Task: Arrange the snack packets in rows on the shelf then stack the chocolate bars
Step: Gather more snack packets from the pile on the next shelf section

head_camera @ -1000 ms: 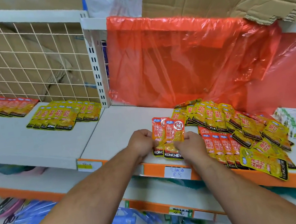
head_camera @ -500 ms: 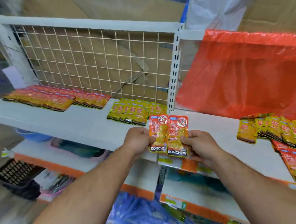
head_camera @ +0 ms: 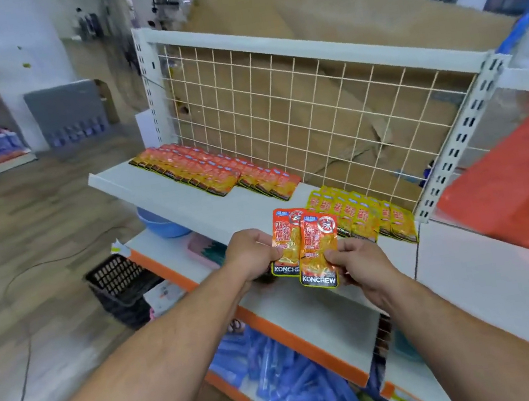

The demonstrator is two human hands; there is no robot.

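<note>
A black basket (head_camera: 120, 285) is sitting on the wooden floor (head_camera: 36, 236) at left, its contents too blurred to tell. The left hand (head_camera: 251, 254) and right hand (head_camera: 359, 261) are pinching overlapping orange snack packets (head_camera: 305, 249) from either side, above the white shelf (head_camera: 187, 205). On the shelf, orange rows (head_camera: 213, 170) and yellow rows (head_camera: 362, 216) are lying before a wire grid (head_camera: 292, 102).

Both hands (head_camera: 254, 254) pinch orange packets (head_camera: 305, 246) above shelf (head_camera: 215, 208)
</note>
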